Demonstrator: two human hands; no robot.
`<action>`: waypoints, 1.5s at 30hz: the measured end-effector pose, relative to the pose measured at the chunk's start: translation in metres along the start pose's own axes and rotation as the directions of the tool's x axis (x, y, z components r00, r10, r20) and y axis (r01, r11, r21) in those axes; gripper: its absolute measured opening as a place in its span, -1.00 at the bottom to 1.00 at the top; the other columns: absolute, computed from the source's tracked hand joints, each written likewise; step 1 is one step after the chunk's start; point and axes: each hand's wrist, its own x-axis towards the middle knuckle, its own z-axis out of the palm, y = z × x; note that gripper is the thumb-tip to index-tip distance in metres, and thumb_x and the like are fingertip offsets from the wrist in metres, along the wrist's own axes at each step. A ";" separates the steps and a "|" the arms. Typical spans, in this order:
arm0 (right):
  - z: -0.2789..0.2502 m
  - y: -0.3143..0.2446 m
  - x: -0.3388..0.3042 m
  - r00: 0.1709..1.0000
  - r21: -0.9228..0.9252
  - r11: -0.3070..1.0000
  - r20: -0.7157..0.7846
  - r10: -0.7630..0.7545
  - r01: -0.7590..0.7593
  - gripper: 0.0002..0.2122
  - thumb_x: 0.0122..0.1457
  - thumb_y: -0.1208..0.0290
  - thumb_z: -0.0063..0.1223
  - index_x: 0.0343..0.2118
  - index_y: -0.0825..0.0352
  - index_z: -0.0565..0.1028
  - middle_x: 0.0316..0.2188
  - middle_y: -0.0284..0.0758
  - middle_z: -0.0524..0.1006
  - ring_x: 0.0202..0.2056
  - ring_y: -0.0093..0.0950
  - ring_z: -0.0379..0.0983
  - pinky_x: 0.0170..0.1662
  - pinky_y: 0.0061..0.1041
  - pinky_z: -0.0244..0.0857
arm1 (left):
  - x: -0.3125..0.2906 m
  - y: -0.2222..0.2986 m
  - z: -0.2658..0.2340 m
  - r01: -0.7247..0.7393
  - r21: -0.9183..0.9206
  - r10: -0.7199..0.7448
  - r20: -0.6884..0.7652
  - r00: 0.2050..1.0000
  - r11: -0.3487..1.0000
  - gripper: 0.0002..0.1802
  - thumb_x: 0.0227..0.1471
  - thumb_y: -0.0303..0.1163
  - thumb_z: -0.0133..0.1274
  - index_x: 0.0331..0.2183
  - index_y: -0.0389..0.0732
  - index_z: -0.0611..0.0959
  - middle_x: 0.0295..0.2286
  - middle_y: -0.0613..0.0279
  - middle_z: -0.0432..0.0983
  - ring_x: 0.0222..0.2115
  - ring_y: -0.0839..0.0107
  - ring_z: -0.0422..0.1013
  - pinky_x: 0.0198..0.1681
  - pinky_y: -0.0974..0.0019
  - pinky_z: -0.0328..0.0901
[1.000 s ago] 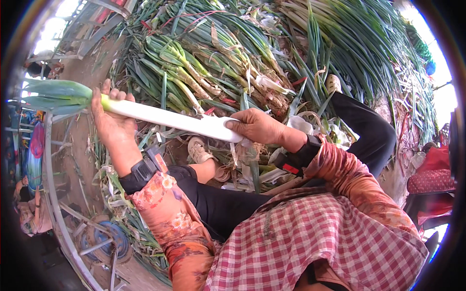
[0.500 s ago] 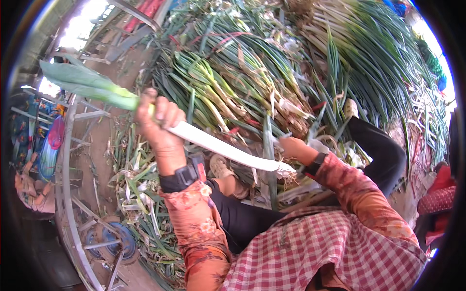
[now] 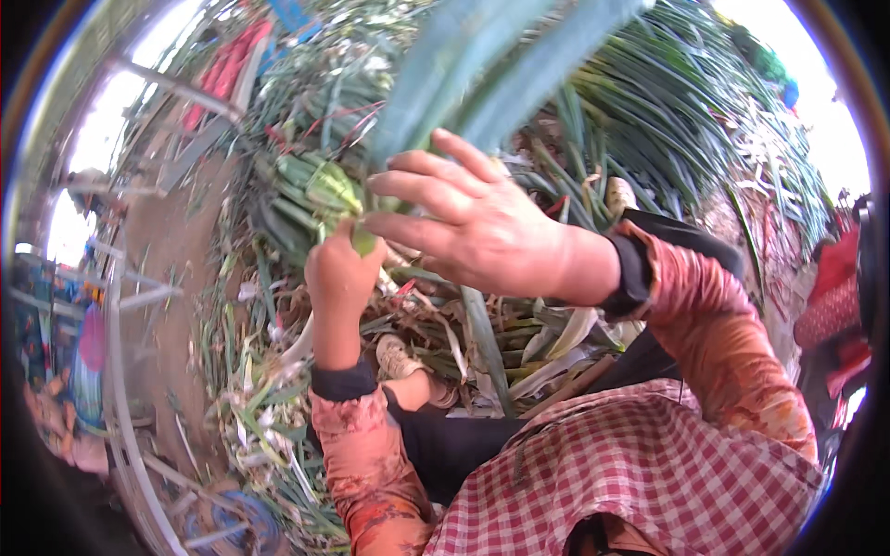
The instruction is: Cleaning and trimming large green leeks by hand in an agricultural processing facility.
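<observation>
A leek point(image 3: 431, 79) stands raised in front of me, its broad blue-green leaves fanned toward the top and blurred. My left hand point(image 3: 341, 278) is closed around it where the leaves begin, with a bit of green showing by the thumb. What looks like its white stalk point(image 3: 298, 347) slants down behind my left wrist. My right hand point(image 3: 491, 227) is at the base of the leaves, fingers stretched out and apart; whether the fingertips touch the leaves I cannot tell. Beneath both hands lie loose leeks and trimmings point(image 3: 445, 320).
A large pile of long green leeks point(image 3: 649, 102) lies at the far right. Peeled leaves point(image 3: 269, 408) litter the ground left of my shoe point(image 3: 393, 356). A metal frame point(image 3: 120, 371) with a blue wheel point(image 3: 246, 521) stands at the left. Red clothing point(image 3: 830, 306) shows at the right edge.
The leek has swung from slanting across to the left to leaves-up ahead of me. My left hand has come lower; my right hand has risen from the stalk's root end to the leaves.
</observation>
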 end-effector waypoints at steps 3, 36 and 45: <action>0.024 0.031 -0.033 0.979 -0.404 0.909 0.204 -0.019 0.102 -0.54 -0.17 0.33 -0.09 -0.08 0.13 0.26 -0.04 -0.32 0.19 0.02 -0.36 0.05 0.10 -0.18 -0.23 | -0.010 0.012 0.019 -0.066 -0.032 0.072 0.265 0.962 0.997 -0.70 -0.31 -0.27 0.04 -0.43 -0.22 0.51 -0.60 -0.08 0.41 -0.51 -0.02 0.35 -0.47 0.10 0.24; 0.114 0.178 -0.222 0.101 -0.429 0.590 0.746 0.659 -0.684 -0.72 -0.12 0.26 -0.14 -0.38 0.34 0.42 -0.48 -0.15 0.45 -0.37 -0.20 0.38 -0.33 -0.30 0.27 | -0.024 0.044 0.042 -0.158 -0.245 0.257 0.453 0.854 0.956 -0.64 -0.21 -0.52 -0.02 -0.24 -0.22 0.44 -0.36 0.08 0.40 -0.37 0.19 0.37 -0.33 0.30 0.27; 0.216 0.185 -0.268 0.163 -0.168 0.291 0.527 0.834 -0.942 -0.77 -0.09 0.36 -0.15 -0.41 0.43 0.36 -0.37 -0.03 0.40 -0.27 -0.15 0.33 -0.19 -0.30 0.21 | -0.054 0.028 0.021 -0.010 -0.149 0.112 0.693 0.712 0.989 -0.68 -0.19 -0.40 0.01 -0.27 -0.24 0.46 -0.38 0.05 0.40 -0.38 0.14 0.36 -0.32 0.26 0.26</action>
